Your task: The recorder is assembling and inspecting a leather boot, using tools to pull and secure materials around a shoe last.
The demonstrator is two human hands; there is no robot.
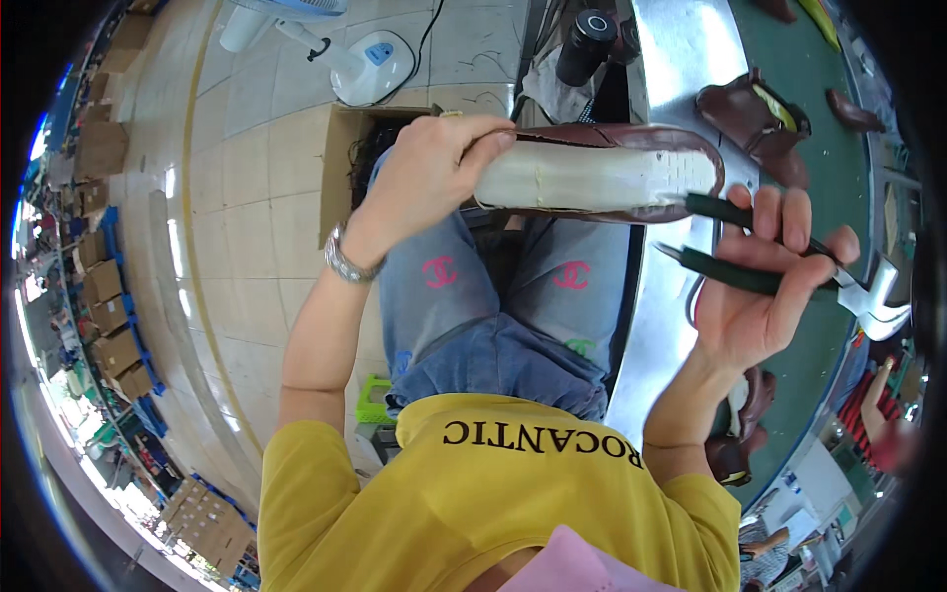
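Observation:
My left hand (429, 168) is closed on one end of a dark brown leather shoe (602, 178), which lies sideways above my knees with its pale underside up. My thumb presses at the edge of that underside. In my right hand (760, 286) is a pair of pincers (868, 301), my fingers wrapped about the dark green handles. Their metal head points away to the right, and the handles are spread apart. One handle's bare tip reaches the shoe's right end, touching or just above it; I cannot tell which. The other tip hangs below the shoe's edge.
Along my right runs a metal ledge (681, 59) beside a green work surface (819, 109) with more brown shoes (755, 118). A black cup (587, 47) stands beyond the shoe. An open cardboard box (337, 178) and a white fan (375, 69) are on the floor.

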